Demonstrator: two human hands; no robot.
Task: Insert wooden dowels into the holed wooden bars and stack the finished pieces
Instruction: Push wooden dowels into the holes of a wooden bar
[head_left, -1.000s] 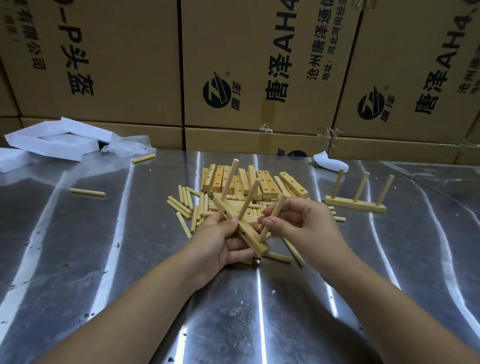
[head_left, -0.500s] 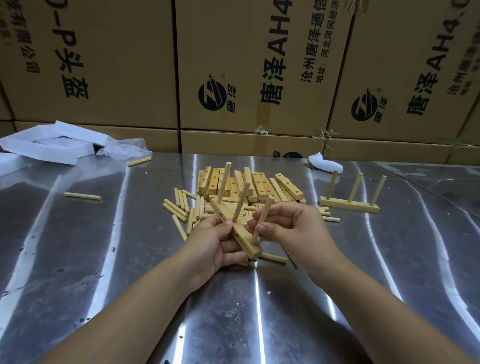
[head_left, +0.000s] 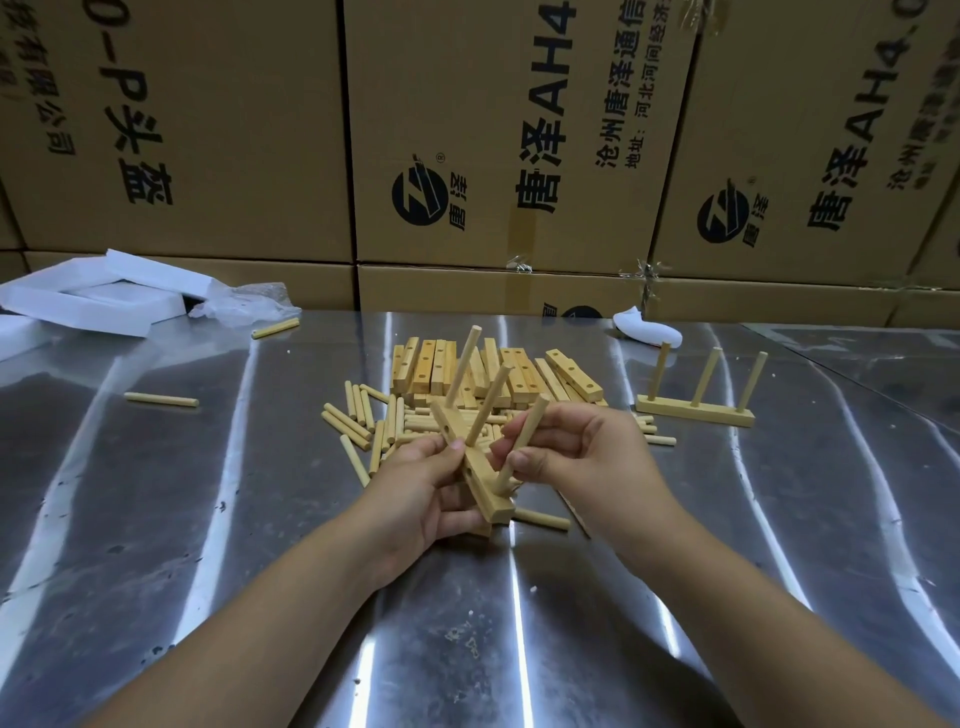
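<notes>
While the left hand (head_left: 421, 488) grips the bar (head_left: 488, 499) just in front of the pile of holed bars (head_left: 498, 369), the right hand (head_left: 582, 457) pinches the third dowel (head_left: 535, 413), tip at the last hole. Seated or not, can't tell! Two dowels are in. One finished piece (head_left: 696, 410) stands right of the pile, and with many bars and loose dowels (head_left: 358, 415) unused, it's early days.

Left hand (head_left: 415, 493), right hand (head_left: 587, 457): 2 hands. Held bar (head_left: 488, 499): 1, with 3 dowels (head_left: 535, 415). Finished piece (head_left: 696, 413): 1. Stray dowels (head_left: 161, 399): 2.
</notes>
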